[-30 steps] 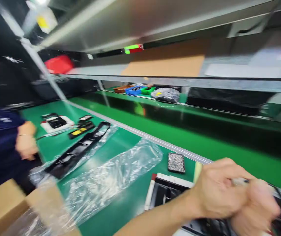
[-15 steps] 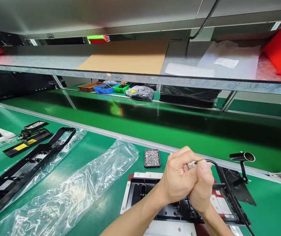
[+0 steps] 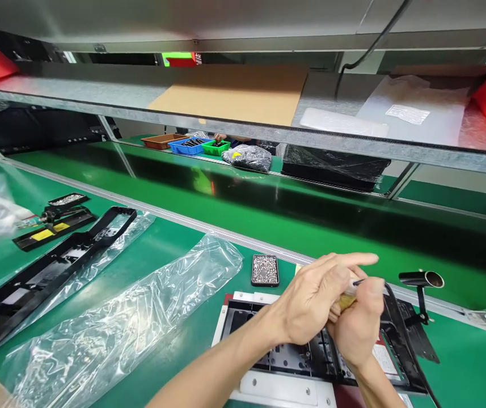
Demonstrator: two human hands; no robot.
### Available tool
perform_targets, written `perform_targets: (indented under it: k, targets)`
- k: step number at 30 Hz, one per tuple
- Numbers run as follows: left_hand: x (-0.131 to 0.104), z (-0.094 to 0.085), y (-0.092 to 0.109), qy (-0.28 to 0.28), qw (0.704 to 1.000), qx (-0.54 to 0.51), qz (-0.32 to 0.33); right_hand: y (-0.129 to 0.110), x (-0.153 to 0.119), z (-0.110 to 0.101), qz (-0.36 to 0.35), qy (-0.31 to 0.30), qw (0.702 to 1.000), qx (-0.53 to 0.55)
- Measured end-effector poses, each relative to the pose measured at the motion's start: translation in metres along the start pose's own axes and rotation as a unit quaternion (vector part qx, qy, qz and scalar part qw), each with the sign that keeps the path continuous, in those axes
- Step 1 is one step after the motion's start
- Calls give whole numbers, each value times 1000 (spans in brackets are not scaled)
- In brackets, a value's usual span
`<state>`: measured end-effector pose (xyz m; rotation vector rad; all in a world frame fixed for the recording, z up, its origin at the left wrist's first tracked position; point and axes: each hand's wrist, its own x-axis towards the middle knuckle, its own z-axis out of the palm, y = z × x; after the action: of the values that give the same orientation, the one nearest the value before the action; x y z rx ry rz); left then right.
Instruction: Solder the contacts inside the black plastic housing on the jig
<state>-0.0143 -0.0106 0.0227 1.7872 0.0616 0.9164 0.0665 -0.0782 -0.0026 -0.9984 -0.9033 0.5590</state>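
My right hand (image 3: 359, 323) is closed, thumb up, around a mostly hidden yellowish tool (image 3: 347, 300) with a pale end and a black cable (image 3: 406, 340) that trails down to the right. My left hand (image 3: 311, 303) presses against the same tool from the left. Its thumb lies along the pale end, and its index finger points out to the right. Both hands are above a long black plastic housing (image 3: 283, 354) in a white fixture (image 3: 283, 388). The tool's lower end and the left hand's other fingertips are hidden.
A small tray of screws (image 3: 265, 270) is beyond the housing. To the right stands an angled metal tube holder (image 3: 421, 280). Clear plastic bags (image 3: 132, 317) and another black housing (image 3: 51, 277) lie left. A metal shelf (image 3: 225, 116) spans above; a person's hand (image 3: 220, 137) shows far back.
My left hand has loosened from a fist, its index finger now stretched out. More of the yellowish tool shows. A blurred plastic bag has appeared at the far left. The view has shifted slightly.
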Motion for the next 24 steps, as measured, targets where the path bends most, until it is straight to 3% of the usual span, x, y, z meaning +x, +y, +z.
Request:
perform_targets:
  k: [3, 6, 9, 12, 15, 20, 24]
  targets:
    - [-19, -31, 5, 7, 996, 72, -48, -11, 2, 9, 41, -42, 997, 46]
    - [-54, -60, 2, 34, 980, 165, -109, -17, 4, 14, 55, -43, 996, 55]
    - [-92, -79, -6, -2, 965, 222, -142, -19, 5, 14, 60, -38, 996, 62]
    - [-120, -86, -18, -4, 967, 224, -122, -19, 5, 13, 70, -34, 995, 66]
    - [-134, -87, -30, 7, 969, 234, -82, -19, 5, 10, 77, -26, 994, 67]
    - [-141, -89, -42, -34, 964, 262, -26, -19, 7, 9, 84, -11, 996, 40]
    - [-142, -89, -44, -35, 967, 253, -10, -18, 8, 10, 83, -9, 996, 39]
